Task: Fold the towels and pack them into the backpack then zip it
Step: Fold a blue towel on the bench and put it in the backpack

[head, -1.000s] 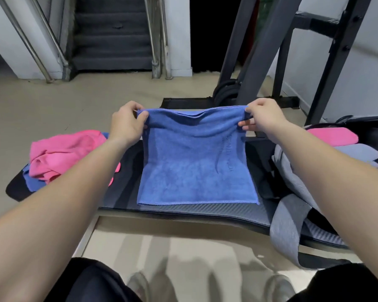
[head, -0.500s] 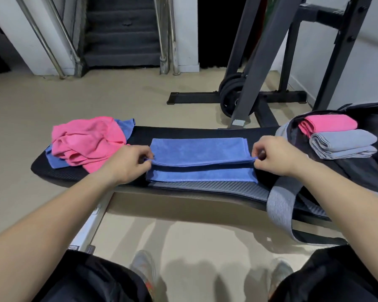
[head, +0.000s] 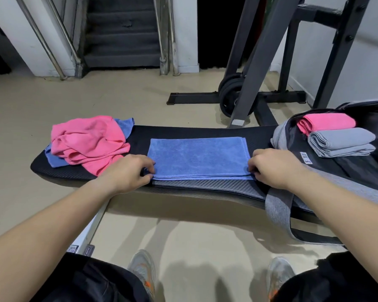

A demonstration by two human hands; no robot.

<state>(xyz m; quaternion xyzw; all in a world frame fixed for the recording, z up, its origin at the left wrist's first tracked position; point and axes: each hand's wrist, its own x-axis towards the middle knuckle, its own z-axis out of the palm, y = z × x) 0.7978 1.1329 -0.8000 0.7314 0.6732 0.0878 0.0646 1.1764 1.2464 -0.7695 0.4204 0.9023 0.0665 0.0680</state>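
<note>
A blue towel (head: 198, 158) lies folded in half on the black bench (head: 205, 131). My left hand (head: 129, 171) pinches its near left corner and my right hand (head: 273, 168) pinches its near right corner, both at the bench's front edge. At the left end sits a crumpled pile: a pink towel (head: 87, 142) over another blue towel (head: 123, 126). At the right end lies the open grey and black backpack (head: 347, 171), with a folded pink towel (head: 326, 124) and a folded grey towel (head: 340, 142) inside it.
A grey backpack strap (head: 277, 208) hangs over the bench's front edge. Behind the bench stand a dark weight rack (head: 258, 62) with weight plates (head: 230, 97). Stairs with metal rails (head: 122, 33) lie further back. My shoes (head: 143, 271) are on the beige floor.
Both hands brought the towel's far edge down toward me and laid it on the near edge, folding the towel in half. The hands now sit at the near corners.
</note>
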